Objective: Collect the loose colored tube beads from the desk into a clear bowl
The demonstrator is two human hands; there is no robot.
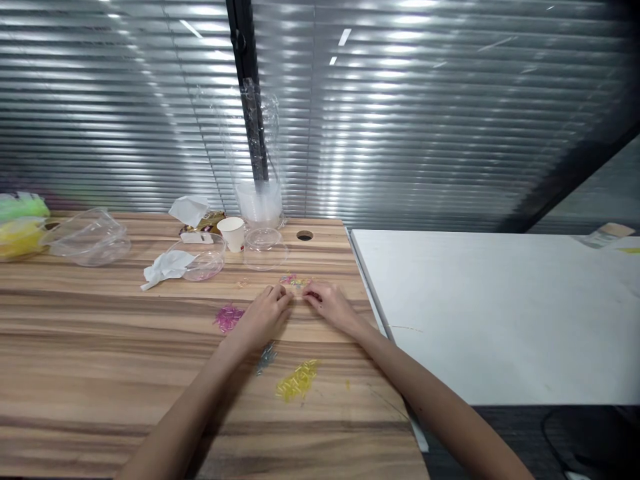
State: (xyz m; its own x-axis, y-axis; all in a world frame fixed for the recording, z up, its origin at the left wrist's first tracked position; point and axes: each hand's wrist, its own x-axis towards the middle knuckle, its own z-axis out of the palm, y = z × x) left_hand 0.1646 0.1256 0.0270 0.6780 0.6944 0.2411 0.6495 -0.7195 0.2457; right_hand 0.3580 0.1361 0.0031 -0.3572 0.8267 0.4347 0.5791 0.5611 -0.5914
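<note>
Head view: mixed pile, paper cup beyond left hand, right hand; grips unclear.

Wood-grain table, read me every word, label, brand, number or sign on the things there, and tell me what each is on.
No text can be read.
White paper cup: small red mark low on its side, too small to read.
Brown-and-gold packet: any print is too blurred to read.

1 white cup stands before slatted blinds.
</note>
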